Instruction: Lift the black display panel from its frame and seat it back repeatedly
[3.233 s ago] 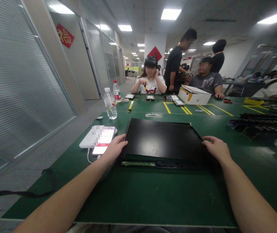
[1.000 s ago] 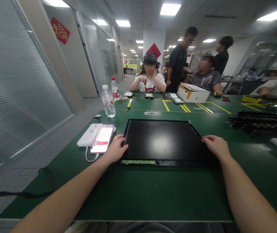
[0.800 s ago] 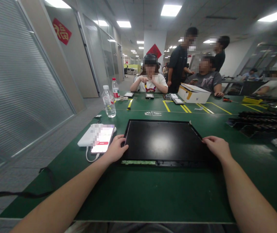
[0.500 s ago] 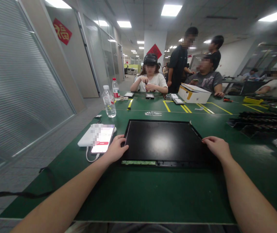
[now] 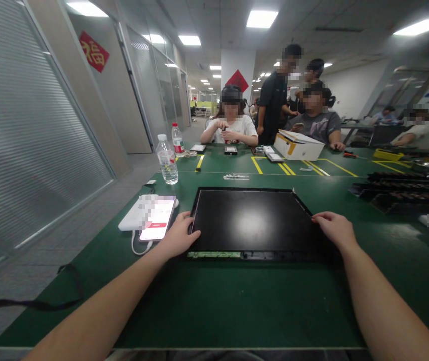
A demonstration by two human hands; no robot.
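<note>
Left hand (image 5: pixel 180 236) and right hand (image 5: pixel 335 229) gripping black panel (image 5: pixel 252 220) by opposite sides, mid-surface (image 5: pixel 237 306).
Phone (image 5: pixel 164 215) close beside left hand, tight there; green strip (image 5: pixel 214 254) along panel's near edge; black parts (image 5: pixel 406 188) well apart, right. Any shift likely needs both sides level.

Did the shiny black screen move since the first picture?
Yes. Judged against the black frame, the far left side of the screen went down; the frame's far rim, partly hidden at first, now shows.
</note>
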